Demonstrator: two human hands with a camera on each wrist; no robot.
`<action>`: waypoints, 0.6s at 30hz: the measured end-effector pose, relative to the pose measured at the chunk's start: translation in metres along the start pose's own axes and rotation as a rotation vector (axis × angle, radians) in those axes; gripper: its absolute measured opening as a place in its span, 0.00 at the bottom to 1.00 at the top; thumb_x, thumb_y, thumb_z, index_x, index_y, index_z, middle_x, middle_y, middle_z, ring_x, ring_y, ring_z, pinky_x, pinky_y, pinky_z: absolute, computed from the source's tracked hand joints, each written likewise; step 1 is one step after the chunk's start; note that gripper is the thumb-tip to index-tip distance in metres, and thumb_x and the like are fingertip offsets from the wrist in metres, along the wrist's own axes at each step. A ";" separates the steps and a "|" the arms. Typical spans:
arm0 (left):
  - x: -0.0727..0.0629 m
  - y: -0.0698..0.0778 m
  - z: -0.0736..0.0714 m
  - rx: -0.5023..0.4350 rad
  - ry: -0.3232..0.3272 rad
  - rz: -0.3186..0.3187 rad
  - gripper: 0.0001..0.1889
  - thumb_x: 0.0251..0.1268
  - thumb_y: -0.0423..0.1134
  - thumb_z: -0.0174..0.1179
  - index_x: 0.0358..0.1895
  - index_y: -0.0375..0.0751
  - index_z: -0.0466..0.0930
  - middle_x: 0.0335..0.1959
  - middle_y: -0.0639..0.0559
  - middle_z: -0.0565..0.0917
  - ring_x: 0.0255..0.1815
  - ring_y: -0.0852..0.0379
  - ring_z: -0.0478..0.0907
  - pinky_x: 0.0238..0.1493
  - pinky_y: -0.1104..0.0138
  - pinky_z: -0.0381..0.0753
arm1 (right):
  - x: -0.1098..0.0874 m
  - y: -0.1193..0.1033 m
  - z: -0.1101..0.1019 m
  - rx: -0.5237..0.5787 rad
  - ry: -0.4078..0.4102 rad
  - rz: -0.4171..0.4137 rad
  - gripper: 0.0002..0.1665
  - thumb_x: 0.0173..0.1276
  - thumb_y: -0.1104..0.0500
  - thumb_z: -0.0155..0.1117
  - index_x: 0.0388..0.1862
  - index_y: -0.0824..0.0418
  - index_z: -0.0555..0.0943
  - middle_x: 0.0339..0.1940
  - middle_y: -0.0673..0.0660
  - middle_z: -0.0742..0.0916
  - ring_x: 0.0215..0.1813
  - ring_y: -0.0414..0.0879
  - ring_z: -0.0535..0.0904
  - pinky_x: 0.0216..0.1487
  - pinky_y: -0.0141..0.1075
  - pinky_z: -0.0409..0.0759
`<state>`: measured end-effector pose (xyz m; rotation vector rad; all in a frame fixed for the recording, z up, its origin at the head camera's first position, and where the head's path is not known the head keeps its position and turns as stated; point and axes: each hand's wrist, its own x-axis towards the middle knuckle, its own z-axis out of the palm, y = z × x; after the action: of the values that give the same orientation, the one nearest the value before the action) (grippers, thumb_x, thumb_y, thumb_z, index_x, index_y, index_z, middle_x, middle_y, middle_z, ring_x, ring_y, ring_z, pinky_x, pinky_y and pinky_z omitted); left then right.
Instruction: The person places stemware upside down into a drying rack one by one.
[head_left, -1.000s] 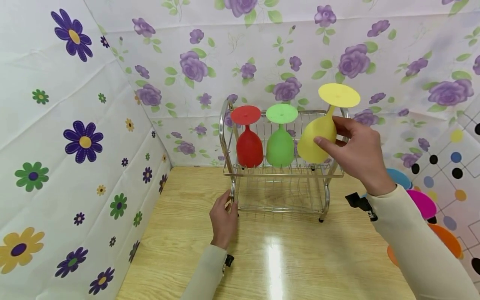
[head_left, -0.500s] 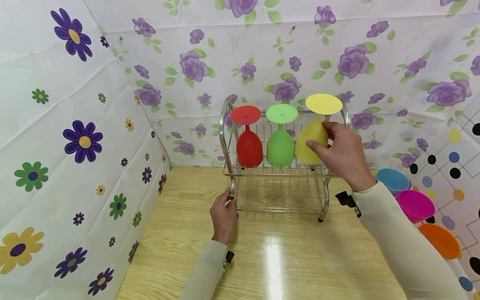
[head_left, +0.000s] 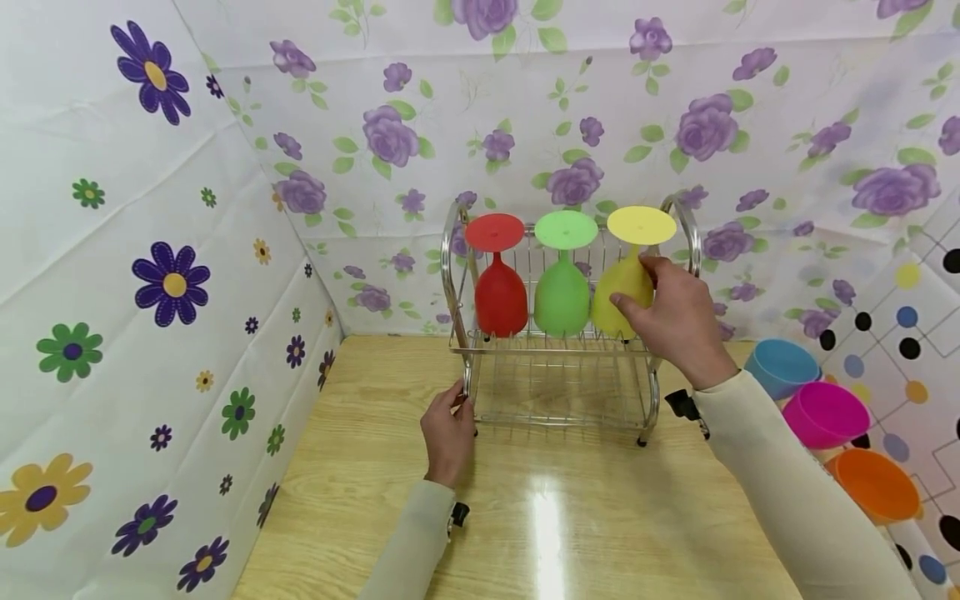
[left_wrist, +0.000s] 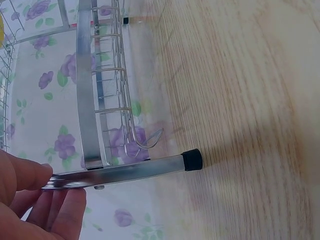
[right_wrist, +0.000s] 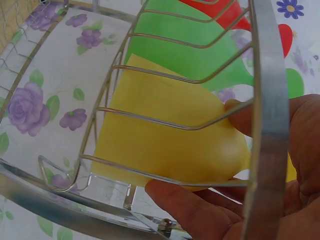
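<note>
My right hand [head_left: 675,321] has a pinch on the matte yellow stemmed goblet [head_left: 613,304], thumb on the near side of the cup and fingers round the other side just under the stem. So that hand's only as far apart as the cup is wide there. The goblet's upside down with its flat round foot on top, sitting at the right end of the upper tier of a shiny silver metal wire rack [head_left: 570,352]. Can't tell if its rim is bearing fully on the wires.

My left hand [head_left: 447,437] is low down at the rack's left side, thumb and fingers closed on the curved metal side tube above its black foot cap [left_wrist: 193,159].

Next to the yellow one there's a matte green stemmed goblet [head_left: 562,300], then a matte red stemmed goblet [head_left: 501,300], both upside down too. Rack's standing on a pale wood-grain surface [head_left: 352,517]. Past my right forearm there's a round blue bowl [head_left: 782,371], a magenta one [head_left: 825,417] and an orange one [head_left: 873,487].
</note>
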<state>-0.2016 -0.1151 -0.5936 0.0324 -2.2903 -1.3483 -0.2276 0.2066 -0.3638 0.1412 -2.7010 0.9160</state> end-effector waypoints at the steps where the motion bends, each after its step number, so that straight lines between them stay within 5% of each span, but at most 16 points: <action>1: 0.000 0.000 0.000 -0.003 0.001 0.000 0.20 0.70 0.26 0.68 0.64 0.36 0.85 0.49 0.40 0.88 0.49 0.48 0.90 0.49 0.64 0.92 | 0.000 0.000 0.001 -0.007 0.001 0.001 0.43 0.74 0.51 0.71 0.78 0.73 0.68 0.68 0.75 0.81 0.63 0.72 0.81 0.61 0.65 0.84; 18: -0.002 -0.006 0.002 -0.026 -0.002 -0.006 0.20 0.72 0.28 0.67 0.65 0.39 0.85 0.47 0.42 0.88 0.50 0.48 0.89 0.49 0.66 0.92 | -0.002 0.000 0.004 -0.053 0.023 0.015 0.44 0.74 0.52 0.70 0.79 0.74 0.67 0.65 0.78 0.82 0.57 0.73 0.84 0.54 0.65 0.87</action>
<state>-0.2018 -0.1163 -0.6005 0.0301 -2.2758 -1.3810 -0.2269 0.2039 -0.3671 0.0994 -2.7062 0.8435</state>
